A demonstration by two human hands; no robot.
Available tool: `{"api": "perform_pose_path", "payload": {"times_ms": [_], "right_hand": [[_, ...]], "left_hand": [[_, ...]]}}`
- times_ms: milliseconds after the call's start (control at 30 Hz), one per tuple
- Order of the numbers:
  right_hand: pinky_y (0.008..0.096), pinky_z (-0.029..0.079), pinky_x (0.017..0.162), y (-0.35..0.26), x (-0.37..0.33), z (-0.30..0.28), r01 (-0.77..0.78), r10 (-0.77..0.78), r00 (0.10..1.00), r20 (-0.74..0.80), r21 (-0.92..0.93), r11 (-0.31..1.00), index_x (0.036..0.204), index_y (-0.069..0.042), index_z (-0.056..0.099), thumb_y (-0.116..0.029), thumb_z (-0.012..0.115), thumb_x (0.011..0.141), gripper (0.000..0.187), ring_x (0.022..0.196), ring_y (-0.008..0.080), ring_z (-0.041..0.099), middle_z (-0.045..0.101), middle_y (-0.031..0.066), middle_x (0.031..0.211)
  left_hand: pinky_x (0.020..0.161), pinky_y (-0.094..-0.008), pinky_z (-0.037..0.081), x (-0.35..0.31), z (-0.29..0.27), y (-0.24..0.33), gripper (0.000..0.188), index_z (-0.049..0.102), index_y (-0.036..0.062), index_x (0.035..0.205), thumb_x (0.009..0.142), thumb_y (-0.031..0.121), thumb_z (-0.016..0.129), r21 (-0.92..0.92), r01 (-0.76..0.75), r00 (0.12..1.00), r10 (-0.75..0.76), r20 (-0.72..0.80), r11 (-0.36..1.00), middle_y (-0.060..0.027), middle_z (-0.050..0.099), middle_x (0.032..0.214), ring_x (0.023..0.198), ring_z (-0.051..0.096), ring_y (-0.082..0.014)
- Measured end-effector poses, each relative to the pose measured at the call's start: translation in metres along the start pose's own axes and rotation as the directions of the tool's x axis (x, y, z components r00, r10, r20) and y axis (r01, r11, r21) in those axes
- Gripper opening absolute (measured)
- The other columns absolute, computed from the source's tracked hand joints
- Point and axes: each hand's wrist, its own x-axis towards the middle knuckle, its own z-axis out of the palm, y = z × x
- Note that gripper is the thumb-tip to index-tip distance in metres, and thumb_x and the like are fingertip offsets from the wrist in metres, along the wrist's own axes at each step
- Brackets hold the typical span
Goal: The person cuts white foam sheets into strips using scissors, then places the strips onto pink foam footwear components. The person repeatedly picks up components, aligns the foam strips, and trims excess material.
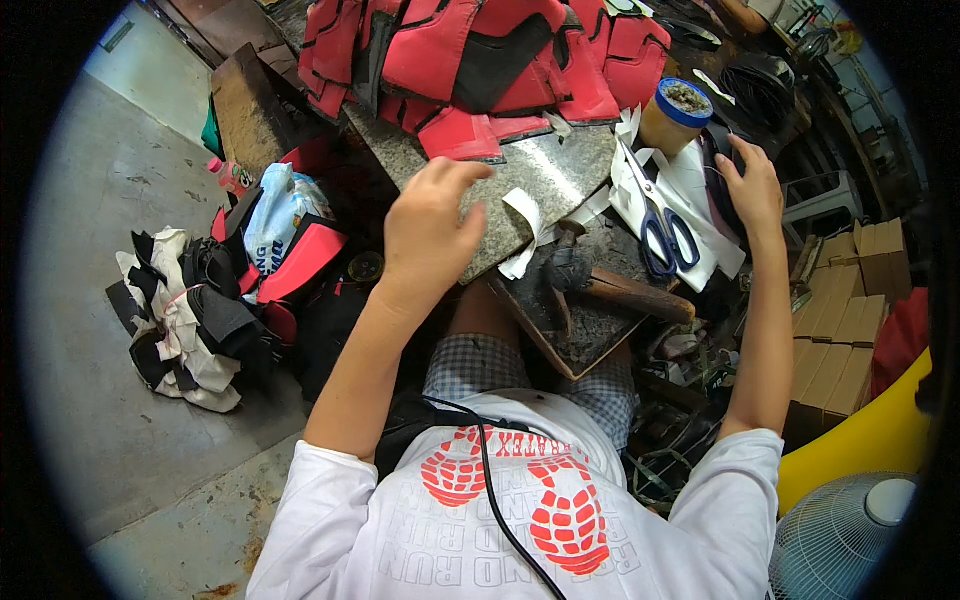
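Above the near edge of the speckled stone slab (400, 150), my left hand (435, 215) is raised with thumb and fingers apart, holding nothing I can see. A curled white strip (527, 225) lies just right of it. At the right, my right hand (755, 185) has its fingers spread beside a dark curved piece (716, 180); whether they touch is unclear. Between my hands, blue-handled scissors (657, 232) rest on white sheets (705, 232). A hammer (635, 292) with a worn wooden handle lies on a dark board (590, 340) over my lap.
Red and black padded pieces (470, 55) are heaped at the back of the slab. A blue-rimmed jar (672, 118) stands at its right. Scraps and a light-blue plastic bag (275, 220) pile up at left. Cardboard boxes (835, 315) and a fan (845, 540) are at right.
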Motion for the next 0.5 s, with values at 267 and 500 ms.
{"api": "perform_pose_path", "payload": {"times_ms": [267, 500], "right_hand": [[0.0298, 0.046, 0.09, -0.147, -0.072, -0.001, 0.109, -0.364, 0.917, 0.162, 0.777, 0.62, 0.117, -0.001, 0.066, -0.024, 0.052, 0.102, 0.031, 0.105, 0.0155, 0.061, 0.068, 0.007, 0.109], [0.0236, 0.045, 0.081, -0.206, -0.074, 0.009, -0.481, -0.361, 0.815, 0.453, 0.877, 0.014, 0.103, -0.002, 0.065, -0.021, 0.063, 0.096, 0.021, 0.087, 0.0081, 0.059, 0.067, 0.002, 0.093]], "left_hand": [[0.073, -0.0385, 0.05, 0.009, 0.02, 0.005, 0.011, 0.069, 0.0086, 0.085, 0.075, 0.009, 0.073, 0.079, -0.215, 0.973, 0.22, -0.063, 0.973, -0.0052, 0.06, 0.09, 0.086, 0.059, -0.0268], [0.064, -0.0342, 0.049, 0.014, 0.002, 0.016, 0.015, 0.067, 0.0132, 0.084, 0.072, 0.01, 0.074, 0.14, -0.333, 0.898, 0.359, -0.256, 0.932, -0.0011, 0.058, 0.088, 0.078, 0.057, -0.0218]]}}
